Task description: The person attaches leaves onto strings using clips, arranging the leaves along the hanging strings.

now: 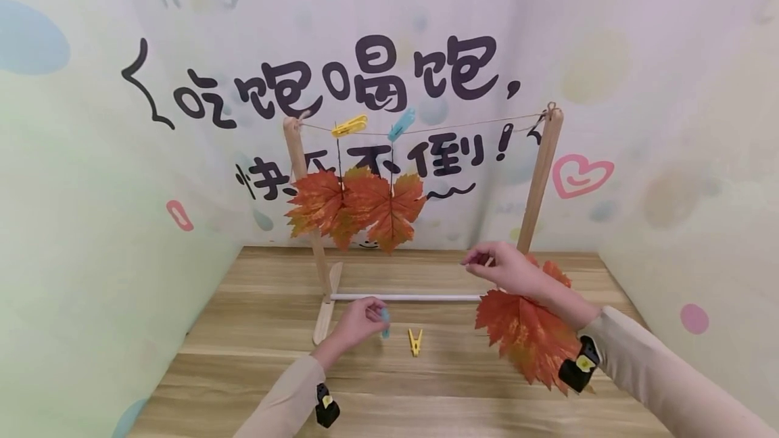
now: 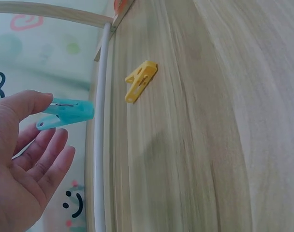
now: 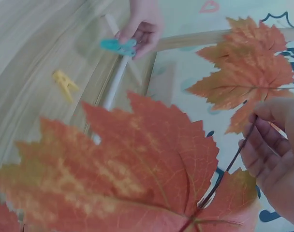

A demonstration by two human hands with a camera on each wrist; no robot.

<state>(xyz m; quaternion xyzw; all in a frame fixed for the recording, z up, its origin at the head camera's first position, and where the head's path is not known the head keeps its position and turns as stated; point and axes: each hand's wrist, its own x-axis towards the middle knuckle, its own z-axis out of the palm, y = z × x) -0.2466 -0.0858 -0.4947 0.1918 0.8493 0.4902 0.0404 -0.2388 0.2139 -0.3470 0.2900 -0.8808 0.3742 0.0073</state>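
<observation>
My left hand (image 1: 358, 322) pinches a light-blue plastic clothespin (image 2: 72, 112) between thumb and fingers, above the tabletop. The thin dark stem (image 3: 229, 164) of an orange-red artificial maple leaf (image 3: 132, 169) is pinched in my right hand (image 1: 510, 270). That leaf hangs below the right hand and spreads across much of the right wrist view. Two similar leaves, a left leaf (image 1: 316, 201) and a right leaf (image 1: 391, 211), hang from a string (image 1: 475, 123). One is clipped by a yellow clothespin (image 1: 349, 126), the other by a blue clothespin (image 1: 402, 125).
The string runs between a left wooden post (image 1: 320, 265) and a right wooden post (image 1: 540, 181). A white rod (image 1: 420, 297) joins them low down. Another yellow clothespin (image 1: 415, 342) lies on the wooden table (image 1: 426, 401). A printed curtain (image 1: 389, 12) stands behind.
</observation>
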